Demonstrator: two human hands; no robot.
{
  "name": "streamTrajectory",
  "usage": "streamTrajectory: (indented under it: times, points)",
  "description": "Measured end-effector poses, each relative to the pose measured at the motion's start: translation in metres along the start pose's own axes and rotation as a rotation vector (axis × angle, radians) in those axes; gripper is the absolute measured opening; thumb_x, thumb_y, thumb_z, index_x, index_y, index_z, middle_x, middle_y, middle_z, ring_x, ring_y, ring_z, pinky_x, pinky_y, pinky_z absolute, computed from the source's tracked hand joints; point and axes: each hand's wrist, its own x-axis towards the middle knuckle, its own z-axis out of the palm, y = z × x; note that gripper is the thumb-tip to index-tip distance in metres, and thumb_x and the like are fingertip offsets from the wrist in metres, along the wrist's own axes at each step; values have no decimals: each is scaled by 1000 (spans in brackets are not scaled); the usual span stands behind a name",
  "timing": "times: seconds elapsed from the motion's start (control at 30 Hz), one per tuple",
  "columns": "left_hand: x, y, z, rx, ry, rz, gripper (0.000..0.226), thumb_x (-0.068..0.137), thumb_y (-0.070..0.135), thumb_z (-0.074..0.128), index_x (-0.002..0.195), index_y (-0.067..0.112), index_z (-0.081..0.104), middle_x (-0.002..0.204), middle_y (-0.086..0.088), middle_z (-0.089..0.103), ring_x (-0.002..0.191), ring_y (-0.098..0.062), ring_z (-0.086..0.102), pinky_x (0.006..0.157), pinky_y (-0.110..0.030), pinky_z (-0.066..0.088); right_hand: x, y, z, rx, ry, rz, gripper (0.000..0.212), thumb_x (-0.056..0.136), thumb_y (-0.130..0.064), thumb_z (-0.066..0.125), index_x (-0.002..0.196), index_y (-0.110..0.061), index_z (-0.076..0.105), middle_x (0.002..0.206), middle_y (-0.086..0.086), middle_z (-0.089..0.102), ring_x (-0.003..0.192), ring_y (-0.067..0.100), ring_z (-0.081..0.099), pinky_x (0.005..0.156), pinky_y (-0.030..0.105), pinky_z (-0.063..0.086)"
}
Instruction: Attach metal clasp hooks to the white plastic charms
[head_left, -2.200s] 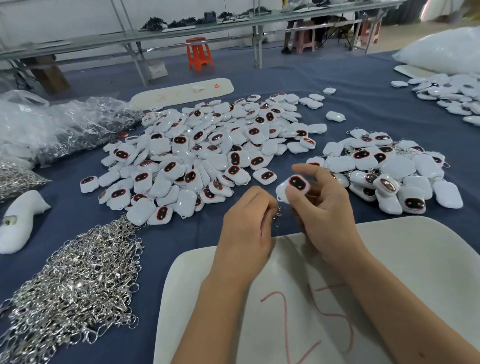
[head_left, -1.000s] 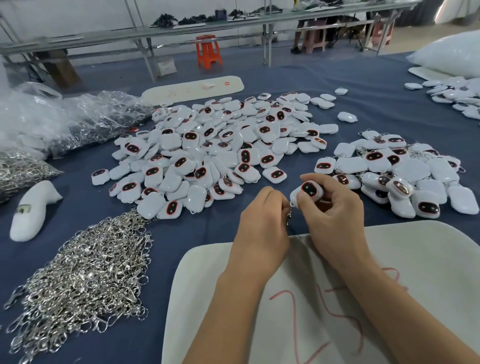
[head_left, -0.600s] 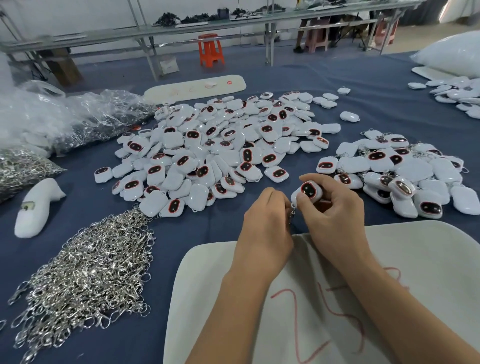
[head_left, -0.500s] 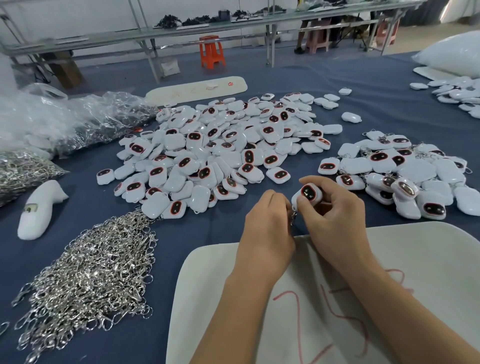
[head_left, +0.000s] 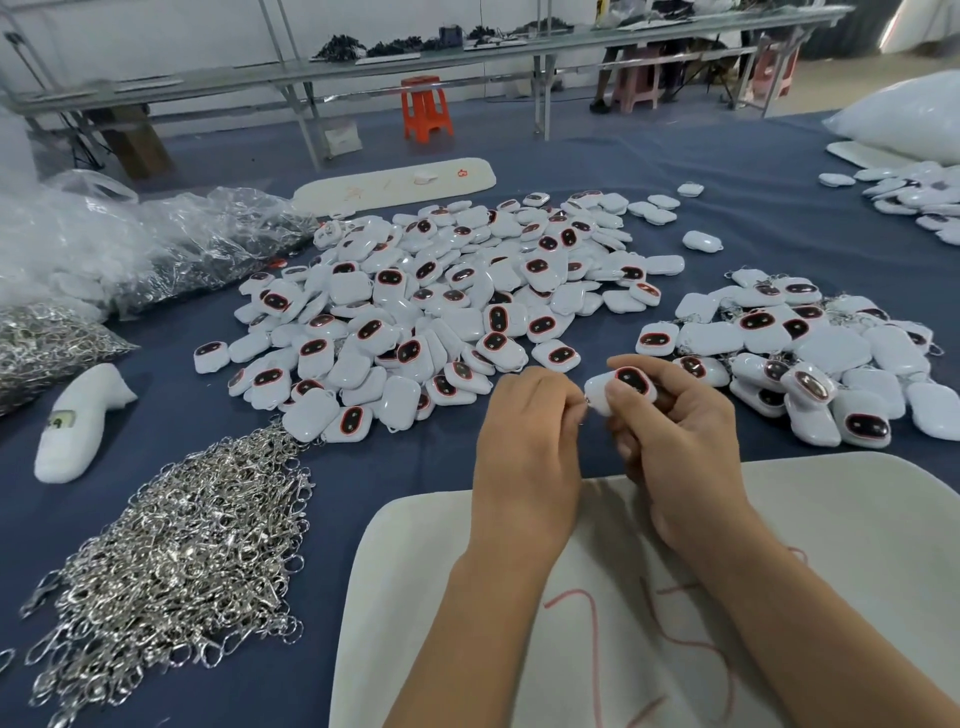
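Pinching a white charm (head_left: 621, 387) between thumb and fingers, the right hand (head_left: 675, 441) held it just above the blue tablecloth (head_left: 415, 467), its dark oval face turned up. The left hand (head_left: 530, 441) was curled closed against the charm's left edge; whatever its fingertips gripped there was hidden, so whether it held a clasp hook could not be told. Both hands hovered at the far edge of a white foam board (head_left: 857, 519) marked with red strokes. Beyond them spread a big pile of loose charms (head_left: 441, 312), and to the right lay a smaller pile of charms (head_left: 810, 353) with bits of chain showing among them. A heap of silver clasp hooks (head_left: 171, 561) lay to the left, near the big pile's front edge. Farther left rested a white foam piece (head_left: 72, 426) and clear plastic bags (head_left: 156, 244).
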Motion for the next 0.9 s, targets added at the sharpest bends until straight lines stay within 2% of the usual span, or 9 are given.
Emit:
streamTrajectory:
  times: [0.17, 0.27, 0.47, 0.57, 0.67, 0.8, 0.9]
  points:
    - [-1, -4, -2, -170, -20, -39, 10, 93, 6, 67, 88, 13, 65, 86, 5, 63, 83, -15, 59, 74, -36, 50, 0, -2, 2, 101, -10, 66, 14, 98, -10, 69, 103, -21, 76, 64, -1, 58, 46, 10, 43, 39, 19, 33]
    - [-1, -4, -3, -195, -27, -46, 15, 87, 2, 70, 91, 16, 67, 88, 9, 65, 85, -12, 63, 76, -35, 53, 0, -3, 2, 107, -14, 82, 14, 97, -12, 69, 103, -22, 76, 66, 0, 59, 47, 10, 44, 40, 20, 33]
    - [-2, -7, -5, -186, -13, -87, 13, 90, 8, 69, 89, 21, 69, 85, 13, 67, 83, -11, 65, 74, -34, 52, -3, -5, 3, 85, -21, 60, 13, 99, -10, 67, 105, -20, 74, 61, -1, 57, 46, 11, 42, 39, 20, 30]
    - [-1, -8, -6, -195, -61, -149, 13, 90, 10, 70, 86, 22, 70, 82, 14, 69, 83, -8, 66, 74, -29, 52, -6, -8, 1, -47, -38, -49, 15, 99, -10, 67, 105, -22, 74, 64, -4, 63, 49, 8, 50, 43, 18, 38]
    - [0, -11, -7, -169, -115, -196, 14, 91, 12, 71, 83, 23, 71, 79, 16, 69, 81, -6, 65, 72, -25, 51, -6, -8, -1, -258, -55, -206, 18, 98, -11, 69, 102, -29, 74, 74, -7, 69, 62, 8, 61, 56, 18, 47]
    - [-1, -12, -10, -127, -141, -204, 15, 91, 10, 71, 81, 21, 70, 77, 14, 68, 78, -7, 63, 69, -21, 49, -6, -6, -2, -439, -82, -377, 20, 95, -9, 73, 106, -25, 71, 80, -10, 70, 66, 10, 65, 64, 19, 51]
    - [-1, -10, -9, -96, -137, -182, 15, 91, 10, 70, 79, 18, 69, 76, 9, 67, 73, -11, 61, 70, -34, 50, -6, -5, -3, -560, -96, -490, 21, 93, -10, 73, 107, -25, 68, 77, -8, 66, 64, 18, 61, 60, 26, 50]
